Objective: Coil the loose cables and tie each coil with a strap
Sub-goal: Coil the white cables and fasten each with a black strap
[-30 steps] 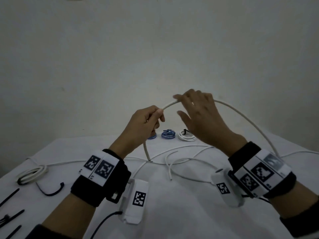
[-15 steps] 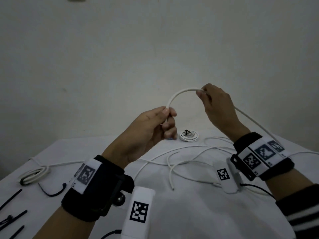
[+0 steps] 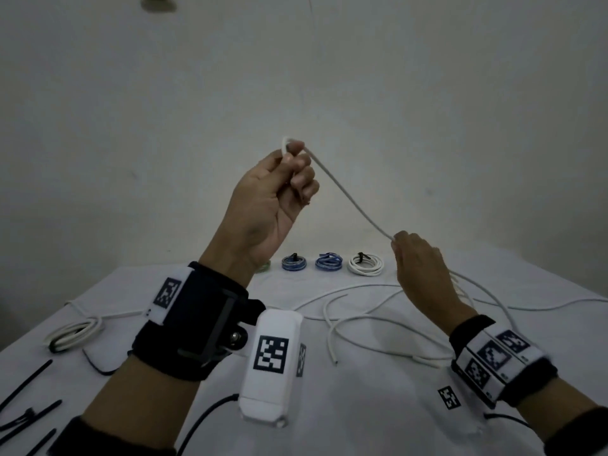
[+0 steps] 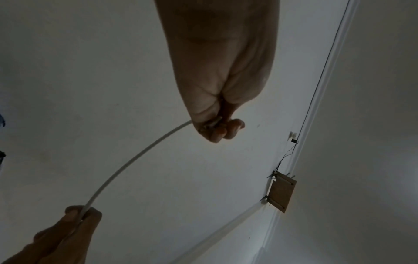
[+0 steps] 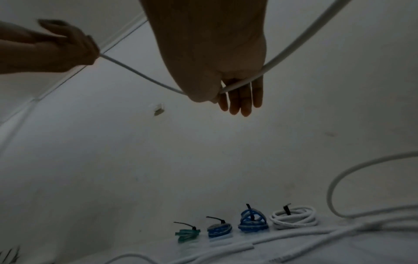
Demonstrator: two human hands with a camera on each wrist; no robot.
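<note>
So we've got the white cable (image 3: 348, 195) up in the air between both hands. Our left hand (image 3: 266, 205) is raised high with thumb and fingers pinched tight on the cable's end, and a little nub of it pokes out above the fingertips. Our right hand (image 3: 421, 268) sits lower and to the right, thumb and forefinger closed on the cable further along, the other fingers hanging loosely straight in the right wrist view. The stretch between the hands runs nearly straight, and the rest trails down past the right wrist onto the table (image 3: 362, 406), where it wanders in loose loops.

Handling-wise, it looks light and springy: it bows in a smooth arc rather than flopping, so we'd guess it wants to uncoil if we let go. The jacket looks smooth, probably a bit slippery, so a firm pinch at the end and a sliding grip with the right hand seems the way to feed loops.

Four finished coils (image 3: 366, 264) with ties sit in a row at the back. Black straps (image 3: 29, 413) lie at the near left, beside another white bundle (image 3: 72, 334) that lies apart from the tied row.
</note>
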